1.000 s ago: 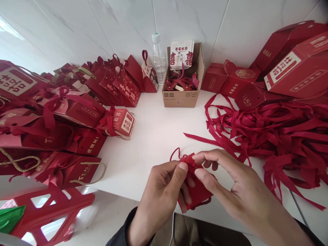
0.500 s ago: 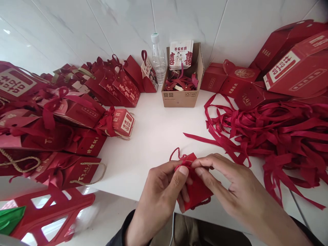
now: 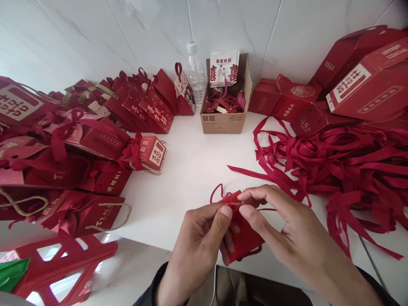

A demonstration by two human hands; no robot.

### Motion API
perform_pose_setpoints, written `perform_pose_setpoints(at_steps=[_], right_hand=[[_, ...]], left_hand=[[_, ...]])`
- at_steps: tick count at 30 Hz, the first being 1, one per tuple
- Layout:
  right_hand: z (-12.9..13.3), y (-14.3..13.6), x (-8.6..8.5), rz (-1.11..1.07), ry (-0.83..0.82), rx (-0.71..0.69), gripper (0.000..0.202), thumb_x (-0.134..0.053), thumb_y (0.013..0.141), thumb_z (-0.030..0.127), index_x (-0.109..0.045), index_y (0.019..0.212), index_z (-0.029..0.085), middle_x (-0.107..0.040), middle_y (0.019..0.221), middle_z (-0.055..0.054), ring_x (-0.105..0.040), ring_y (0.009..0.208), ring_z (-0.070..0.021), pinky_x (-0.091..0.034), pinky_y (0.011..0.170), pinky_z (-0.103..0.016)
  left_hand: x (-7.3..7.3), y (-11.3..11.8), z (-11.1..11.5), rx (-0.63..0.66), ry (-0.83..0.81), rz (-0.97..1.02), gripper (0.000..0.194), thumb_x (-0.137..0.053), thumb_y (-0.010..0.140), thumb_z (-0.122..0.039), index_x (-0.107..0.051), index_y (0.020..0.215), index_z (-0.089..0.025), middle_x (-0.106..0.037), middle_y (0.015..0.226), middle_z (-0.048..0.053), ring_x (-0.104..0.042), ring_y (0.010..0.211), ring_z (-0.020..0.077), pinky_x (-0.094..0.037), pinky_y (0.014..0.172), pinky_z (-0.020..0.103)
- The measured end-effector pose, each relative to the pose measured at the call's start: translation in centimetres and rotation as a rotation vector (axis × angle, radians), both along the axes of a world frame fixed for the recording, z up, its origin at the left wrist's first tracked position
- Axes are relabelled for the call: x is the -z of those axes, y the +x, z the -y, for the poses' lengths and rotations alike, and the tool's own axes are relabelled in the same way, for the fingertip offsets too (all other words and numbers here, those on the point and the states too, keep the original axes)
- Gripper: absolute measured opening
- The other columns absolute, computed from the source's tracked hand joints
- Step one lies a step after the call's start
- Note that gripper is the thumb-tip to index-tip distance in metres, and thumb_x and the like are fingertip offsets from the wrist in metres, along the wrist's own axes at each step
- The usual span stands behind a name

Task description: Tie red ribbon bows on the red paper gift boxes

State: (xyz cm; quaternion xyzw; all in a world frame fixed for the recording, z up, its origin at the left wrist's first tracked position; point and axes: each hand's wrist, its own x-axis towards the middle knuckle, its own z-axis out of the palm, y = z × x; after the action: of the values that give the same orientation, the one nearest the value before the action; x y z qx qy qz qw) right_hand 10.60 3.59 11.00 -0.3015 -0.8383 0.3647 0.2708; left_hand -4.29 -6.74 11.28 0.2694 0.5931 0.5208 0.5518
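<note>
A small red gift box (image 3: 244, 238) with a twisted red cord handle (image 3: 216, 192) is tilted between my hands, close to the table's front edge. My left hand (image 3: 207, 236) is closed round its left side, thumb and forefinger pinching the red ribbon (image 3: 236, 214) at its top. My right hand (image 3: 280, 229) is at the box's upper right, forefinger and thumb curled around the ribbon there, their tips slightly apart. A thin ribbon end sticks out behind the right thumb. The fingers partly hide the knot.
Finished red gift boxes (image 3: 105, 212) crowd the left side. A cardboard box (image 3: 223, 123) and a plastic bottle (image 3: 197, 80) stand by the wall. Loose red ribbons (image 3: 334, 165) heap up at right, before more red boxes (image 3: 366, 85). A red plastic stool (image 3: 63, 267) is at lower left.
My right forefinger and thumb have spread slightly apart at the ribbon, and a ribbon end now shows to the right of the thumb. My left hand keeps its hold.
</note>
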Motion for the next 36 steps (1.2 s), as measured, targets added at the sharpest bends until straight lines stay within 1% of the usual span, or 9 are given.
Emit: perform_pose_setpoints(at_steps=[5,10,16,19,22,26,29,32,36], right_hand=[[0.0,-0.2,0.0,-0.029,0.038,-0.025,0.007,-0.060,0.105,0.025,-0.062,0.099,0.028,-0.070,0.094,0.004,-0.069,0.091,-0.0131,-0.055,0.078,-0.024],[0.1,0.0,0.0,-0.021,-0.015,0.004,0.010,-0.058,0.107,0.031,-0.060,0.097,0.029,-0.069,0.094,0.004,-0.068,0.088,-0.0139,-0.053,0.075,-0.025],[0.4,0.3,0.5,-0.065,0.044,-0.048,0.004,-0.059,0.107,0.028,-0.062,0.105,0.030,-0.067,0.104,0.003,-0.066,0.100,-0.0128,-0.053,0.085,-0.023],[0.3,0.5,0.6,-0.043,0.074,-0.032,0.003,-0.058,0.108,0.031,-0.061,0.108,0.030,-0.070,0.103,0.003,-0.069,0.099,-0.0130,-0.055,0.085,-0.023],[0.1,0.7,0.7,0.009,0.069,-0.030,0.013,-0.061,0.105,0.038,-0.059,0.118,0.032,-0.073,0.100,0.004,-0.072,0.094,-0.0145,-0.058,0.078,-0.024],[-0.1,1.0,0.9,0.057,0.099,-0.007,0.014,-0.061,0.105,0.029,-0.061,0.118,0.034,-0.074,0.099,0.005,-0.073,0.090,-0.0148,-0.059,0.072,-0.024],[-0.4,1.1,0.8,0.023,0.158,0.012,0.009,-0.059,0.106,0.026,-0.063,0.112,0.031,-0.075,0.101,0.003,-0.072,0.093,-0.0147,-0.058,0.078,-0.024],[-0.7,1.1,0.4,-0.021,0.185,0.022,0.007,-0.058,0.107,0.026,-0.064,0.105,0.029,-0.074,0.098,0.003,-0.071,0.094,-0.0141,-0.056,0.085,-0.024],[-0.7,1.1,0.3,0.004,0.148,-0.002,0.008,-0.059,0.106,0.032,-0.063,0.113,0.029,-0.075,0.107,0.001,-0.072,0.102,-0.0162,-0.057,0.087,-0.027]], left_hand=[[-0.2,-0.3,0.0,0.038,-0.012,-0.021,0.053,-0.064,0.097,-0.062,-0.078,0.087,-0.012,-0.060,0.056,0.001,-0.055,0.048,0.0110,-0.047,0.048,0.021],[-0.5,-0.7,-0.2,0.032,-0.016,-0.012,0.051,-0.062,0.099,-0.058,-0.078,0.091,-0.010,-0.061,0.055,0.001,-0.056,0.045,0.0109,-0.047,0.045,0.020],[-0.6,-0.9,-0.4,0.014,-0.055,0.071,0.049,-0.065,0.098,-0.053,-0.076,0.116,-0.009,-0.062,0.055,0.000,-0.057,0.044,0.0108,-0.049,0.045,0.018],[-0.5,-0.8,-0.4,0.021,-0.027,0.078,0.045,-0.068,0.097,-0.053,-0.078,0.105,-0.009,-0.062,0.056,0.000,-0.057,0.045,0.0095,-0.048,0.045,0.017],[-0.6,-0.6,-0.4,0.018,-0.003,0.083,0.045,-0.066,0.098,-0.053,-0.077,0.093,-0.010,-0.062,0.060,0.000,-0.056,0.046,0.0088,-0.047,0.044,0.017],[-0.6,-0.5,-0.3,0.005,0.004,0.078,0.043,-0.068,0.098,-0.053,-0.077,0.092,-0.012,-0.065,0.066,0.001,-0.059,0.049,0.0086,-0.049,0.048,0.017],[-0.6,-0.5,0.0,-0.034,0.005,0.110,0.043,-0.068,0.097,-0.055,-0.076,0.095,-0.013,-0.067,0.069,0.002,-0.062,0.051,0.0108,-0.051,0.050,0.020],[-0.6,-0.6,0.1,-0.060,-0.010,0.139,0.037,-0.071,0.095,-0.050,-0.075,0.098,-0.014,-0.069,0.070,0.002,-0.063,0.051,0.0116,-0.053,0.050,0.021],[-0.6,-0.5,-0.3,-0.026,-0.013,0.140,0.036,-0.075,0.093,-0.048,-0.072,0.093,-0.013,-0.067,0.064,0.000,-0.061,0.047,0.0091,-0.053,0.049,0.019]])
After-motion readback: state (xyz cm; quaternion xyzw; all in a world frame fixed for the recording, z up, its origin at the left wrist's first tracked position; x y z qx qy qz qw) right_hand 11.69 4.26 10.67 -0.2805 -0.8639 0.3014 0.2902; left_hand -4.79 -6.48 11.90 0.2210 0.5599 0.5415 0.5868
